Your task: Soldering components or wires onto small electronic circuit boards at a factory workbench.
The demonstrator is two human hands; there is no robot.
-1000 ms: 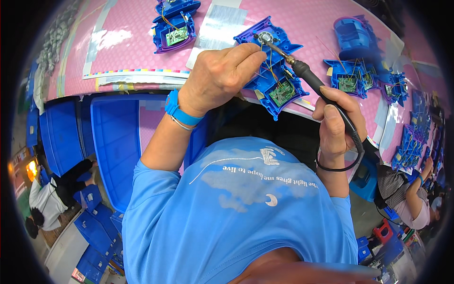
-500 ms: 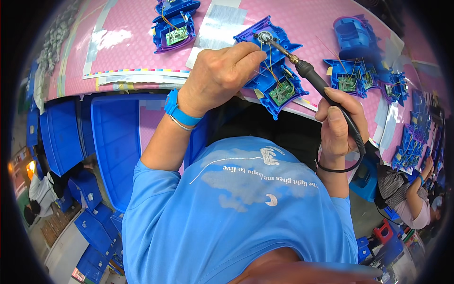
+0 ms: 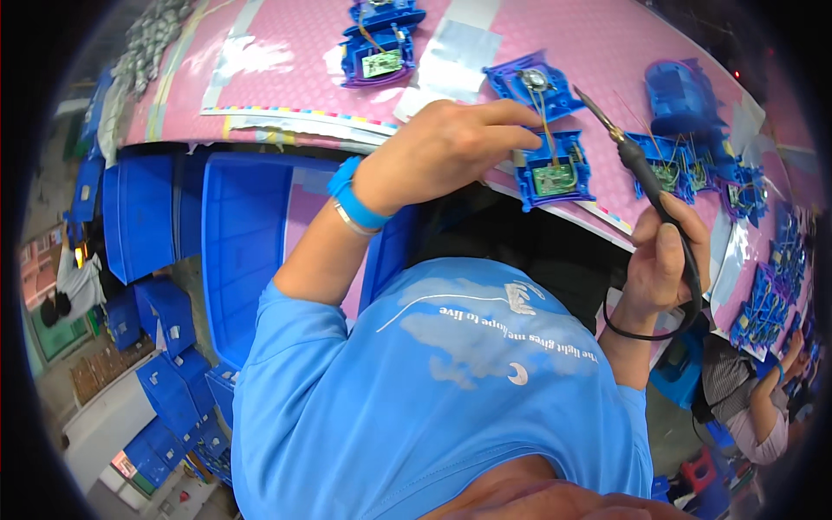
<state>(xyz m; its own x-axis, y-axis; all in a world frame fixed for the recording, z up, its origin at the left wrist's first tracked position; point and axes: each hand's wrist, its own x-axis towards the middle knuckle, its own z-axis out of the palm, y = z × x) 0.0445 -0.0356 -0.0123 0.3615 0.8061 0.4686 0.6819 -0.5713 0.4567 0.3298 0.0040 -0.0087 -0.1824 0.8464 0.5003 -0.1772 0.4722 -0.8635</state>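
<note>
My left hand (image 3: 446,152), with a blue wristband, rests on the pink table mat (image 3: 286,35) and holds the left edge of a blue plastic part (image 3: 546,126) that carries a small green circuit board and thin wires. My right hand (image 3: 663,260) grips a black soldering iron (image 3: 646,173) by its handle. The iron's metal tip points up and left and hangs in the air to the right of the part, not touching it. Its black cord loops under my right wrist.
Another blue part with a circuit board (image 3: 377,43) lies at the table's far side. Several more blue parts (image 3: 693,160) lie in a row to the right. Blue plastic bins (image 3: 234,251) stand below the table edge. Another person (image 3: 745,399) sits at the lower right.
The soldering iron tip has lifted off the part and swung to the right. My left hand still holds the blue part, which sits a little lower in view.
</note>
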